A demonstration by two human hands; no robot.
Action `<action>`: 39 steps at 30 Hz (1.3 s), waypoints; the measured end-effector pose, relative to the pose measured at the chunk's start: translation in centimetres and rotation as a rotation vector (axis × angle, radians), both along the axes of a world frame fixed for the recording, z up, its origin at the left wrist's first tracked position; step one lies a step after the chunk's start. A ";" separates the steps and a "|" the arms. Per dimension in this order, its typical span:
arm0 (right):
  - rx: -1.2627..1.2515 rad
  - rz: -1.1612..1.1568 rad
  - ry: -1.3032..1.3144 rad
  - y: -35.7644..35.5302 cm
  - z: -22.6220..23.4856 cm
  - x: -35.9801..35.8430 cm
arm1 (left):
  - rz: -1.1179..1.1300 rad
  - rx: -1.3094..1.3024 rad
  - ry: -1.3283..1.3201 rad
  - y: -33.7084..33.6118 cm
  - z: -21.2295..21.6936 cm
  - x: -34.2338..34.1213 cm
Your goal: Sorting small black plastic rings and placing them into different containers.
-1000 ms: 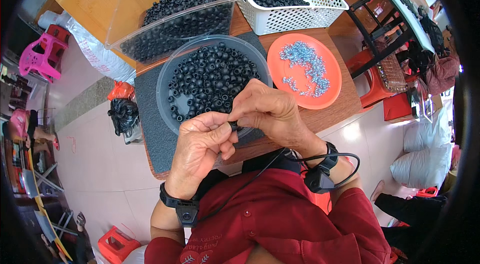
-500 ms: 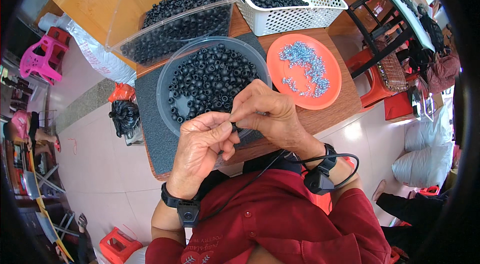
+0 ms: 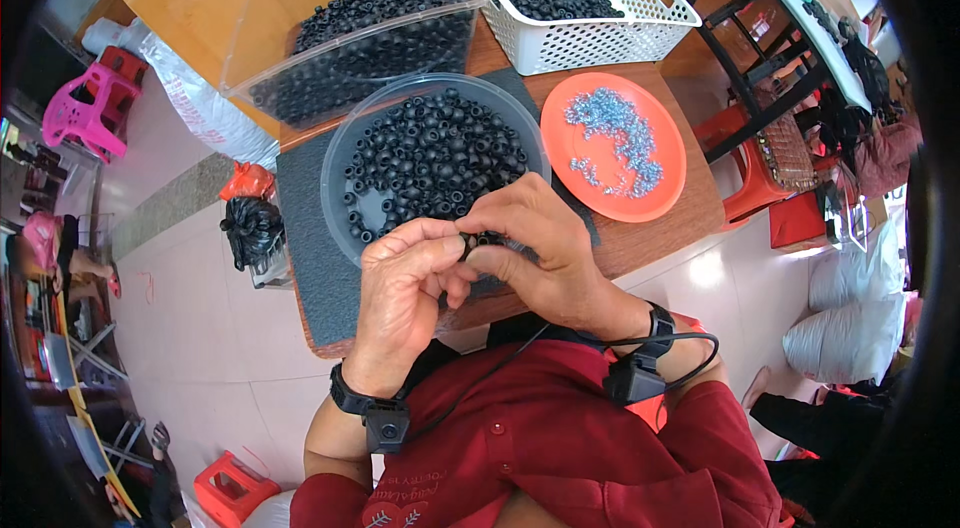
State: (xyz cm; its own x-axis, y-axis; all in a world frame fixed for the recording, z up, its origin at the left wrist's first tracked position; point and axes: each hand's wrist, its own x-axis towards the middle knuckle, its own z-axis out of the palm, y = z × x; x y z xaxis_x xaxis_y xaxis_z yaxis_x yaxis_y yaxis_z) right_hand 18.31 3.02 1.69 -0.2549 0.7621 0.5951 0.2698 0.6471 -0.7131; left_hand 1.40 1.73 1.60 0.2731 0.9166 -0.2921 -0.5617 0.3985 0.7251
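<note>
Left hand and right hand are pinching a black piece, probably light and stiff, best gripped around its sides, the bowl sitting at eleven o'clock.

1. Clock centred where left hand and right hand meet: the round tub blocks low passage toward 11–12, its top open.
2. Beyond, the clear bin walls off 11; the white basket stands at 1.
3. Low orange plate at 2 can be crossed above.
4. Bare mat at 9, bare tabletop at 3.
5. Cable loops at 4.
</note>
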 end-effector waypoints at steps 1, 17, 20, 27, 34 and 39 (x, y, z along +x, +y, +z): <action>0.046 -0.019 -0.029 -0.1 0.1 -0.1 | 0.004 0.000 -0.001 0.0 0.0 0.1; 0.312 -0.111 -0.121 0.2 -1.2 -0.4 | -0.070 0.066 0.030 -0.3 0.4 0.2; 0.336 -0.121 -0.120 0.3 -1.5 -0.2 | -0.123 0.102 0.090 -0.4 0.2 0.1; 0.384 -0.117 -0.101 0.1 -2.5 -0.7 | -0.056 0.124 0.179 -1.0 -0.2 0.6; 0.368 -0.122 -0.064 0.0 -2.7 -1.4 | -0.018 0.132 0.191 -0.9 -0.1 0.8; 0.400 -0.139 -0.102 -0.2 -2.5 -1.1 | -0.062 0.036 0.166 -0.9 0.1 1.0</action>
State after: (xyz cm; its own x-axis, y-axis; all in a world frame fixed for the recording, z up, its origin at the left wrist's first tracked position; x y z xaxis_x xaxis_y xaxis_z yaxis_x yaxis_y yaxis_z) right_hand 17.18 2.77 -0.84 -0.2389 0.5078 0.8277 0.4305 0.8194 -0.3785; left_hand 2.38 0.79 1.68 0.2803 0.9101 -0.3052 -0.4082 0.4007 0.8202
